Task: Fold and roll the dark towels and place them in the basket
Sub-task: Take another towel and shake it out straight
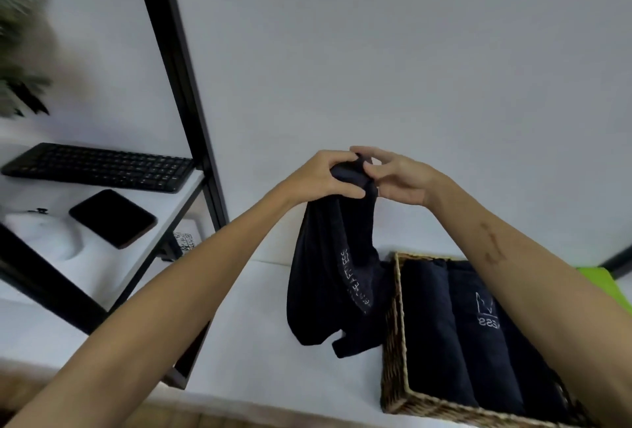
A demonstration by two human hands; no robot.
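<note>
Far to the left of the person's hands, on a white shelf in a black metal frame (178,51), lie a black flat keyboard (99,167) and a dark rectangular pad (113,217); they play no part in the work. The left hand (325,178) is raised in the air, its fingers and thumb curled around the bunched top edge of a dark navy towel with pale printed letters (335,277). Touching it from the right, the right hand (398,176) pinches the same edge with thumb and fingers. The towel hangs down below both hands, crumpled, and its lower end almost reaches the white table (239,342). Below the right hand stands a woven wicker basket (393,342), in which dark rolled towels (478,325) already lie side by side. I think the step now is to open the towel out. To do this well, the hands should slide apart along the edge to find both corners, so the cloth hangs flat before folding.
</note>
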